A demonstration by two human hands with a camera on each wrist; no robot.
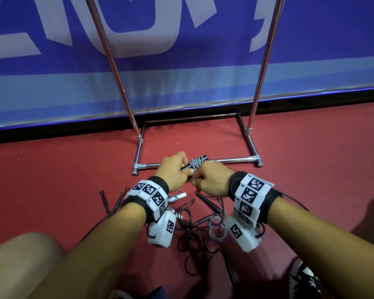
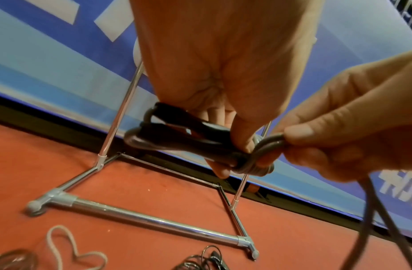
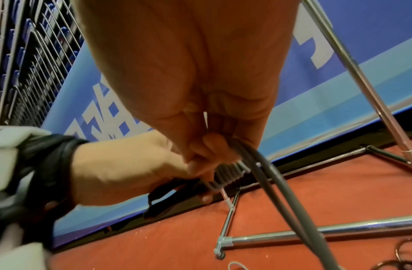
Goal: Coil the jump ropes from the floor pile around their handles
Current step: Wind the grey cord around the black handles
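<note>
Banner [image 1: 181,87]: blue, printed, standing beyond both hands; its lettering is cut off at the frame edges.

Metal rack [image 1: 194,162]: chrome base bars on the red floor [image 1: 311,147] just past the hands; uprights run out of view at the top.

Floor pile [image 1: 194,229]: tangled ropes and dark handles beneath the wrists, partly covered by the wrist cameras; how many ropes is hard to tell.

Left hand [image 1: 175,169]: fingers curled round a pair of black handles [image 2: 177,131], held side by side above the floor.

Right hand [image 1: 212,180]: thumb and forefinger pinch the grey rope [image 2: 267,144] right beside the left fingers.

Coil [image 1: 198,161]: several tight grey turns already sit round the handles. Step in hand, by judgement: winding, partway through. The loose grey length hangs below the right hand toward the pile. Next move calls for carrying the rope round the handles again under steady tension while the left hand holds them steady.

Hidden: the rope's free end, and the handles' far tips in the wrist views.
</note>
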